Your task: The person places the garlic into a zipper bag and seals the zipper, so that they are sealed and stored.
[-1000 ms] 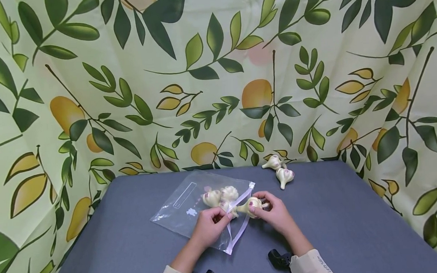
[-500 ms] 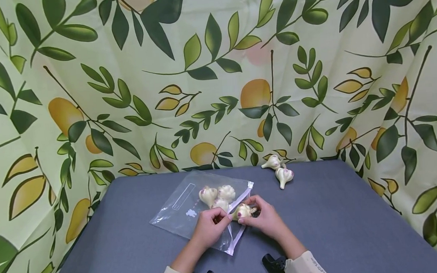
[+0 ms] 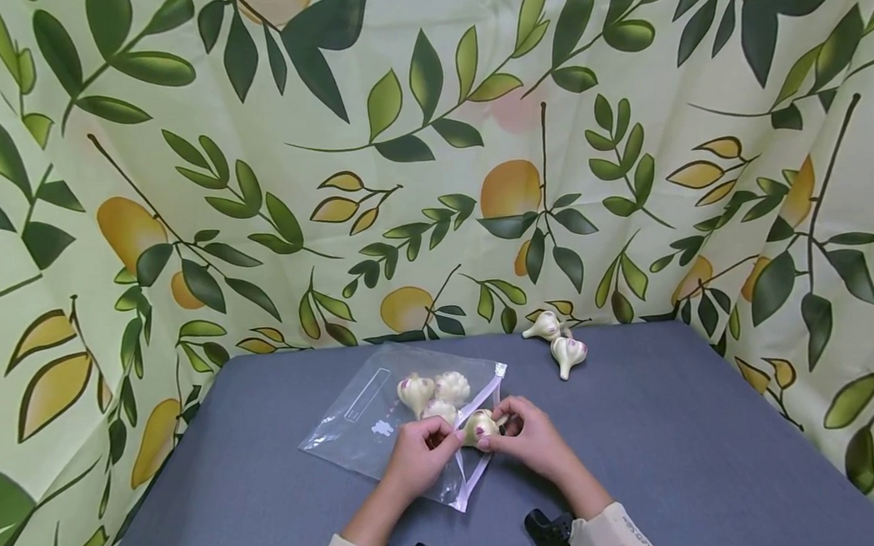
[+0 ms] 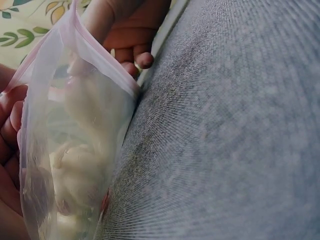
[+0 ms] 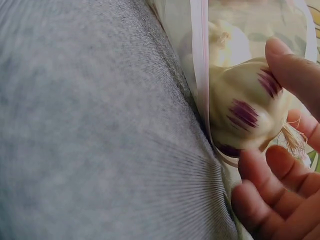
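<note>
A clear zip bag [image 3: 357,445] lies on the table with its mouth spread toward the right. My left hand [image 3: 418,458] pinches the bag's edge at the mouth. Between thumb and fingers my right hand [image 3: 526,439] holds a garlic bulb [image 3: 480,427] at the opening, stem end toward the inside. The right wrist view shows that garlic bulb [image 5: 245,107] with purple streaks and dry roots, partly past the pinkish zip strip [image 5: 200,60]. Inside the bag are several more garlic bulbs [image 3: 416,391], also seen as pale garlic [image 4: 77,175] through the plastic.
Two loose garlic bulbs [image 3: 568,353] lie at the back right of the grey table [image 3: 679,425]. A leaf-and-fruit patterned cloth [image 3: 431,181] hangs right behind the table's back edge. A black wrist device [image 3: 549,528] sits near the right sleeve.
My right hand has moved left, bringing its garlic bulb into the bag's mouth. The bulbs inside have shifted slightly left. My left hand stays in place on the bag's edge.
</note>
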### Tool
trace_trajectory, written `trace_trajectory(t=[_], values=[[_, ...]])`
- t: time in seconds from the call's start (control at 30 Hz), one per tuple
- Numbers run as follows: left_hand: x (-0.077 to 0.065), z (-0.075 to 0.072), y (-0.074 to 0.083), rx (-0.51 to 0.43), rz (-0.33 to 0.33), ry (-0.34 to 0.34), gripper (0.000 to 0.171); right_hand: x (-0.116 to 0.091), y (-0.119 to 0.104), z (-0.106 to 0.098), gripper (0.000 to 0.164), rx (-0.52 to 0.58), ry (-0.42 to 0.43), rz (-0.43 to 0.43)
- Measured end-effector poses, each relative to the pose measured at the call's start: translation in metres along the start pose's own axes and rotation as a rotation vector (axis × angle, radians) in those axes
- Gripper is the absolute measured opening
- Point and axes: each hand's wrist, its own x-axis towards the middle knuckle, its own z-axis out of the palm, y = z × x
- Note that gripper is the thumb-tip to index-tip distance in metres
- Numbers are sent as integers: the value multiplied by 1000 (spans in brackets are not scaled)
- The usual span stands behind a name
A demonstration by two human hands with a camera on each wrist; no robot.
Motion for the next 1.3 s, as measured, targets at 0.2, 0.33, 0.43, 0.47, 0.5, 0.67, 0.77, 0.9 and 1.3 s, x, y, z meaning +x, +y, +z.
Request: trace_trajectory(t=[0.2, 0.33, 0.43, 0.47, 0.5, 0.67, 0.77, 0.9, 1.3], values=[[0, 0, 0, -4, -17, -9, 16, -1, -3, -2, 33, 107, -78, 37], [1, 0, 0, -2, -27, -11, 15, -2, -3, -3, 30, 139, -106, 18], [0, 0, 1, 0, -26, -13, 15, -2, -3, -3, 29, 151, -123, 3], [0, 0, 1, 2, -25, -13, 14, -3, -7, -3, 28, 144, -130, 4], [0, 0, 1, -1, -23, -14, 14, -5, -12, -5, 27, 143, -138, 1], [0, 1, 0, -19, -3, -8, 14, -4, -12, -3, 21, 119, -125, 22], [0, 1, 0, -17, 12, -3, 14, 0, -2, 2, 20, 140, -98, 32], [1, 1, 0, -9, 23, -4, 14, 1, -2, 10, 20, 228, -100, 36], [1, 0, 2, -1, -2, -2, 16, 0, -6, 15, 41, 195, -253, -13]])
